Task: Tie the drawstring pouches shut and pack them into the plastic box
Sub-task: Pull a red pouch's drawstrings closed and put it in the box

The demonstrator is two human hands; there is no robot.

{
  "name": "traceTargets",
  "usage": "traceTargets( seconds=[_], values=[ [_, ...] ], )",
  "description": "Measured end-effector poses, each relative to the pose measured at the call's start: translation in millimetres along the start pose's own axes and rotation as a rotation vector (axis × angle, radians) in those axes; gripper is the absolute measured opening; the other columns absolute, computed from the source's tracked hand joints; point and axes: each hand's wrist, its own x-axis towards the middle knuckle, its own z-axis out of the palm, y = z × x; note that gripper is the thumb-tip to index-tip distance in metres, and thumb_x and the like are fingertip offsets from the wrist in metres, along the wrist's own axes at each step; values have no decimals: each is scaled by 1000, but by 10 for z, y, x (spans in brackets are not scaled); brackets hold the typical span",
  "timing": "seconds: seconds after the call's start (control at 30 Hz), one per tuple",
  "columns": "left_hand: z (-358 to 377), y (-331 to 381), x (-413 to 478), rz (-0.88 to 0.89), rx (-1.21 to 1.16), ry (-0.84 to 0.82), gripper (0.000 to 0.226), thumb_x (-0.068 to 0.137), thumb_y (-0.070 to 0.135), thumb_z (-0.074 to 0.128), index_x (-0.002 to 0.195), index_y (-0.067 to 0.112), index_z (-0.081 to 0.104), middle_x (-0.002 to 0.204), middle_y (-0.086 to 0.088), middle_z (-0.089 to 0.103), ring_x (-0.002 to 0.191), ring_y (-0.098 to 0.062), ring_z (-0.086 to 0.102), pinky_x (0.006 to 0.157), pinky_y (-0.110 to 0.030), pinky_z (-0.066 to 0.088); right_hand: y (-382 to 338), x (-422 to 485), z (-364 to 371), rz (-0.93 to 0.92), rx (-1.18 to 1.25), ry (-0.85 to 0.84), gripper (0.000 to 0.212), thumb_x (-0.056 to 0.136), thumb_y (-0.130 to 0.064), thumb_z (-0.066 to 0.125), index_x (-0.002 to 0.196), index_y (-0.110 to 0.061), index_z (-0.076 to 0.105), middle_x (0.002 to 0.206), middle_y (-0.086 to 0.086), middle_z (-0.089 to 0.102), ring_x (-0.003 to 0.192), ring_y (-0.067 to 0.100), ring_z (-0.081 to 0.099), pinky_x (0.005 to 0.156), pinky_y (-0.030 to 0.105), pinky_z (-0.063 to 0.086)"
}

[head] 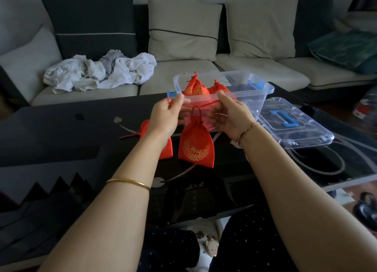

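A red drawstring pouch (196, 144) with a gold round pattern hangs in the air over the black table, its neck gathered. My left hand (168, 116) pinches one end of its red drawstring and my right hand (230, 116) pinches the other end, the cord stretched between them. Two more red pouches (196, 87) (221, 89) stand tied inside the clear plastic box (263, 88) just beyond my hands. Another red pouch (166, 147) lies on the table, partly hidden behind my left forearm.
The box's clear lid (293, 124) with a blue handle lies flat on the table to the right. The black glass table (61, 133) has a sofa behind it holding crumpled white cloth (98, 73) and cushions. Shoes (367, 208) sit on the floor at right.
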Motion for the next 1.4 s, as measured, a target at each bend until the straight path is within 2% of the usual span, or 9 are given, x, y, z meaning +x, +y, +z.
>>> traceTargets(
  seconds=[0.17,0.27,0.43,0.57,0.77,0.97,1.17,1.3,1.4],
  values=[
    [14,-24,-15,-147,98,92,58,100,45,28,71,10,64,85,-5,72,80,-15,65,66,-29,51,-3,17,-91,242,473,4,41,96,-36,46,61,-15,45,70,2,58,53,13,60,57,21,43],
    [22,-71,12,-209,79,155,64,100,46,27,55,10,53,82,-4,73,84,-19,65,68,-31,50,21,18,-110,318,628,-5,48,99,-36,40,55,-15,42,74,4,68,51,14,66,45,17,44],
    [74,-25,28,-254,-511,90,69,100,46,27,41,18,47,74,-4,74,80,-17,71,79,-33,48,76,25,-87,378,567,94,43,98,-35,42,60,-14,46,42,-1,56,34,11,55,34,13,41],
    [151,-2,31,-223,-749,91,66,100,44,33,44,13,51,48,-3,56,51,-18,63,71,-36,55,88,54,-114,397,547,167,45,99,-30,42,57,-15,42,33,-4,44,25,7,44,29,11,33],
    [224,-28,25,-166,-382,96,51,98,40,43,59,12,57,47,4,56,42,-9,55,50,-24,52,87,71,-102,261,454,227,44,99,-33,41,59,-14,44,35,-3,47,27,7,45,31,12,36],
    [163,-27,-53,-47,105,-205,8,86,20,67,78,19,70,71,-1,65,59,-9,57,67,-30,53,-17,32,-6,-63,139,94,40,99,-29,41,65,-11,51,56,3,66,40,10,54,42,18,40],
    [223,48,-106,-28,199,-252,16,83,22,70,79,6,69,64,-5,60,55,-11,54,69,-34,51,-52,-22,172,-216,-29,-15,42,97,-33,45,63,-10,55,63,6,54,46,12,44,43,23,37],
    [221,17,-89,-79,123,-247,19,85,23,68,79,4,68,57,3,58,47,-5,53,62,-27,51,-54,0,125,-81,-294,99,50,97,-41,36,62,-11,54,51,2,56,34,13,41,38,17,30],
    [201,-8,-58,-129,55,-233,17,87,23,65,77,10,68,60,2,60,51,-9,56,64,-30,52,-41,-30,104,22,-416,41,37,96,-28,35,71,-8,55,50,4,61,29,11,43,37,16,30]
  ],
)
